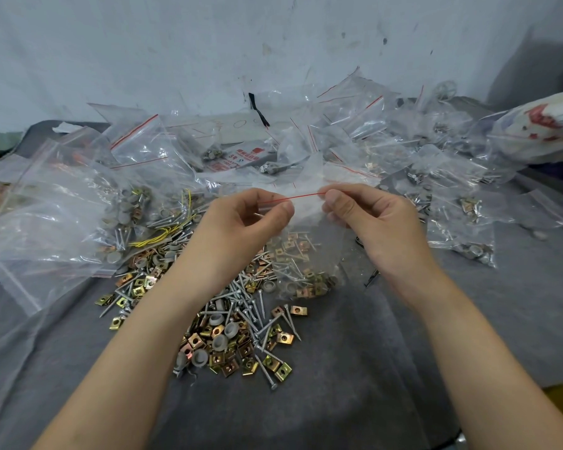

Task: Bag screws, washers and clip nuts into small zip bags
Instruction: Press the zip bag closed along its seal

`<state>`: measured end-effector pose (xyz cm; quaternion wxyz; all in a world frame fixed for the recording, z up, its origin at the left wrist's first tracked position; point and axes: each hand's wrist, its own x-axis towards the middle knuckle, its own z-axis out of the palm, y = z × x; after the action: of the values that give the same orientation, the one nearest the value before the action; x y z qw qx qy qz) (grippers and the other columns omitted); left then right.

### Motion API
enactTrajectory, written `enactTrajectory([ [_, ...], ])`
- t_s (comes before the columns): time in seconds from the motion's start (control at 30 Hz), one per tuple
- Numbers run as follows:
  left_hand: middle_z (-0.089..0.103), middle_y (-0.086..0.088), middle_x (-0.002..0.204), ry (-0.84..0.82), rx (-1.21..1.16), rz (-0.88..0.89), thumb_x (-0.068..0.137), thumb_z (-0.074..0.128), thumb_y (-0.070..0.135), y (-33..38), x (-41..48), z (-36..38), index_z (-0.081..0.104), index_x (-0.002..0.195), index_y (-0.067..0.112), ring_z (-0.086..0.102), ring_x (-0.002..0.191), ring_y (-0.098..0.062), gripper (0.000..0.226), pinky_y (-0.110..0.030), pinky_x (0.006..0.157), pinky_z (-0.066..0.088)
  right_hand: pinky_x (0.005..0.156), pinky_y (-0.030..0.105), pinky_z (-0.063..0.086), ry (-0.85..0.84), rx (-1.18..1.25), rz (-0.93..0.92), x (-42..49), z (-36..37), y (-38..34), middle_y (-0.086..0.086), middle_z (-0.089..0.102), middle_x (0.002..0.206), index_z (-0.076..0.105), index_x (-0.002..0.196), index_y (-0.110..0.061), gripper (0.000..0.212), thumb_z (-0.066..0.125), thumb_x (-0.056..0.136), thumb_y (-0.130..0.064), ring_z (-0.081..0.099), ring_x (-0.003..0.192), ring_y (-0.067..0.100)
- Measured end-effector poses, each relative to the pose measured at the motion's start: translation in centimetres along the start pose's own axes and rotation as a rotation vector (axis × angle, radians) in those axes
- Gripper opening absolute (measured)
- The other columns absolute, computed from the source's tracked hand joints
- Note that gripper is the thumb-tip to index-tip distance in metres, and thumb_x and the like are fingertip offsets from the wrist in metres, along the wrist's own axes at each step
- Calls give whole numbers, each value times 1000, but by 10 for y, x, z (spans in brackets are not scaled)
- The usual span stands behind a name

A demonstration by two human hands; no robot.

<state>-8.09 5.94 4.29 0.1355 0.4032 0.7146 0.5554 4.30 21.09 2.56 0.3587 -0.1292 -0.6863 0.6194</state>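
Note:
A small clear zip bag (309, 248) with a red seal line hangs between both hands above the table. My left hand (241, 225) pinches the seal at its left end and my right hand (368, 216) pinches it at the right end. Screws, clip nuts and grey washers lie in the bag's bottom. Under the bag spreads a loose heap (238, 332) of silver screws, brass-coloured clip nuts and grey washers on the grey cloth (387, 368).
Several filled zip bags (462, 203) are piled at the back right. Larger clear bags (46, 216) lie at the left. A printed grey box (241, 157) sits at the back centre by the white wall. A patterned bag (540, 128) rests at the far right.

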Motion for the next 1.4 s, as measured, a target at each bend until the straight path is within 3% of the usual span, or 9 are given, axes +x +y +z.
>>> enactTrajectory([
  [0.17,73,8,80,-3,5,15,91,66,33,1,-1,0,72,92,25,63,69,-3,10,-16,62,47,81,17,54,-15,6,-3,0,1,-1,4,76,93,79,89,-33,11,70,82,-36,68,83,8],
  [0.4,73,14,79,-4,32,21,91,68,32,1,2,-1,72,95,27,62,66,5,8,-6,58,42,84,20,55,-27,0,-4,1,0,1,0,77,91,79,88,-35,11,71,81,-37,69,85,10],
  [0.5,74,7,80,-9,45,25,89,69,33,2,2,-1,72,93,29,64,71,-3,7,-11,61,44,81,17,53,-60,-10,-1,1,1,1,-4,77,88,79,93,-32,14,71,82,-36,69,85,6],
  [0.57,74,3,79,-8,78,30,90,69,34,2,2,-2,73,91,28,61,67,-3,8,-11,59,43,80,15,52,-72,-11,-1,0,2,1,-6,77,87,78,96,-28,15,71,84,-34,68,85,3],
  [0.67,71,12,71,-17,96,29,91,67,31,3,2,-2,73,91,24,58,60,7,9,-4,56,39,81,14,51,-79,-11,9,0,3,2,-6,76,87,78,98,-26,14,71,86,-30,68,85,1],
  [0.83,65,16,64,-24,100,51,94,65,24,5,1,1,70,90,18,53,49,9,8,-2,50,34,81,14,51,-84,-29,11,1,3,3,-5,77,89,78,98,-26,11,71,90,-24,67,86,1],
  [1.1,74,12,80,-8,165,94,90,69,27,12,-1,5,73,91,22,69,77,2,6,-15,75,54,80,14,51,-110,-55,-21,-1,4,1,-5,78,94,78,98,-26,11,72,89,-24,67,87,2],
  [1.3,64,20,67,9,187,127,92,68,25,10,0,4,70,86,24,57,62,5,7,-9,62,41,74,13,49,-127,-77,-9,-1,2,3,-14,73,81,75,100,-25,12,73,89,-19,63,76,-1],
  [1.4,65,22,69,22,193,130,92,68,26,10,1,4,70,85,26,58,66,7,7,-7,65,41,71,12,49,-150,-133,5,-2,0,4,-10,74,80,76,94,-24,7,74,89,-19,63,73,-2],
])
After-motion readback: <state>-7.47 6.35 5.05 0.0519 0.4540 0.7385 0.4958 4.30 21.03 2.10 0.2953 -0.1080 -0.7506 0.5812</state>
